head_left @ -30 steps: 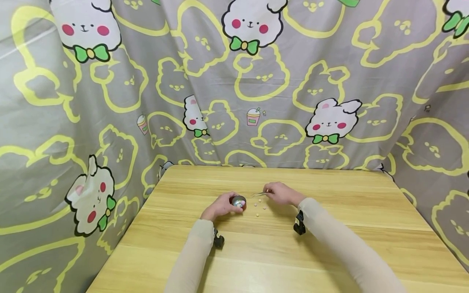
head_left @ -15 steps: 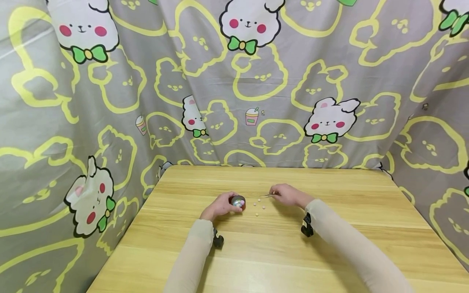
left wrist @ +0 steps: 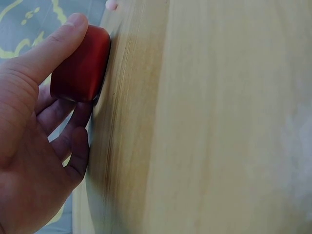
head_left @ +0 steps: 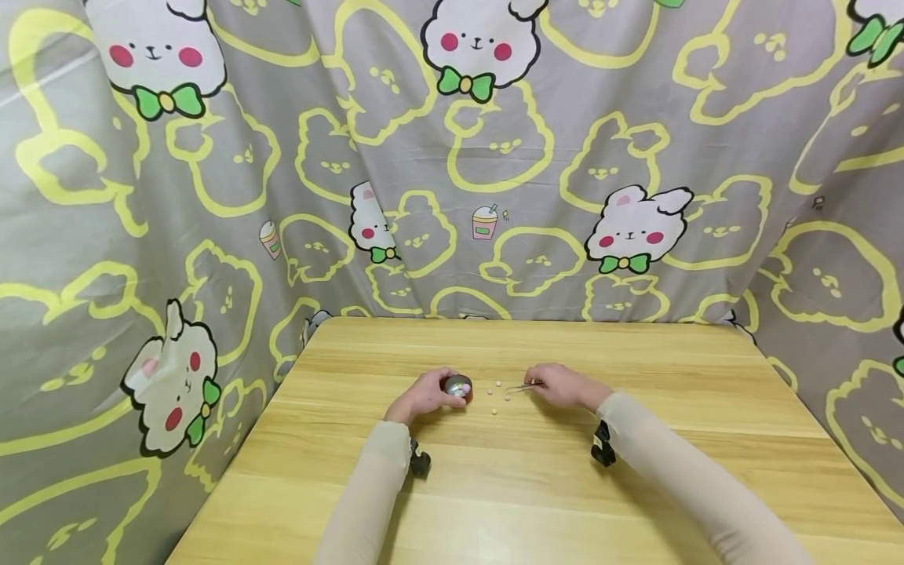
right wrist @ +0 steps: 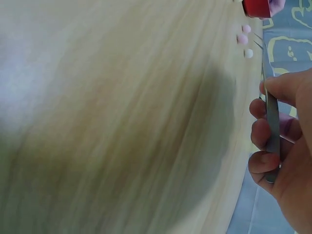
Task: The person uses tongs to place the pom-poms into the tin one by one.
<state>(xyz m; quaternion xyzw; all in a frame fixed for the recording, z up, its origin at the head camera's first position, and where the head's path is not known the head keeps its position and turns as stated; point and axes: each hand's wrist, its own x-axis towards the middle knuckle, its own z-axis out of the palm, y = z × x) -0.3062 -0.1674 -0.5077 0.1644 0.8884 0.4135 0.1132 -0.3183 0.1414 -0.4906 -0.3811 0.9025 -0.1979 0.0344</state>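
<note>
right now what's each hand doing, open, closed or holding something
Left hand: holding the small round red container.
Right hand: holding the slim silver metal tweezers.

Head view: bright, even; pale glare on tabletop (head_left: 466, 502), near side of left hand (head_left: 427, 392) and right hand (head_left: 563, 386); beads (head_left: 490, 391) between them short of detail. Left wrist view: dimmer; soft sheen on red container (left wrist: 84, 64) in the hand; whitish glare well away. Right wrist view: broad soft shadow beside the hand; bluish glare farther off; tabletop smeared, edge bowed.
</note>
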